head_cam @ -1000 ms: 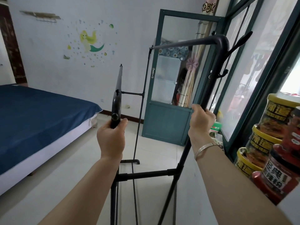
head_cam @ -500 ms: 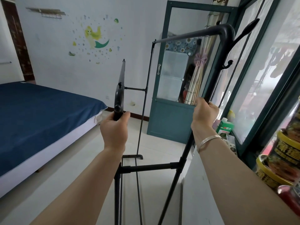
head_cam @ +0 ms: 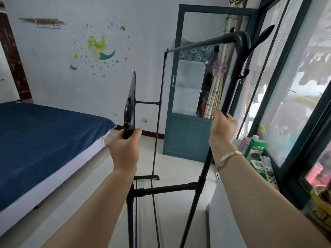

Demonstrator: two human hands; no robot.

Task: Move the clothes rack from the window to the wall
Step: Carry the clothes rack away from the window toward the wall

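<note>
A black metal clothes rack (head_cam: 166,189) stands in front of me on the pale tiled floor, beside the window (head_cam: 293,90) on the right. My left hand (head_cam: 124,149) is closed around the near left upright just below its hooks. My right hand (head_cam: 223,127) grips the taller near right upright, which curves at the top into the long hanging bar. The rack's far end points at the white wall (head_cam: 53,65) with a mermaid sticker. Nothing hangs on the rack.
A bed with a blue sheet (head_cam: 44,140) fills the left. A teal glass door (head_cam: 193,86) stands open at the far right corner. A white ledge (head_cam: 240,176) under the window holds cartons (head_cam: 256,149) and tubs.
The view has moved forward and left along the window; the stacked tubs at the right have slid mostly out of view. Both hands keep their grip on the rack uprights.
</note>
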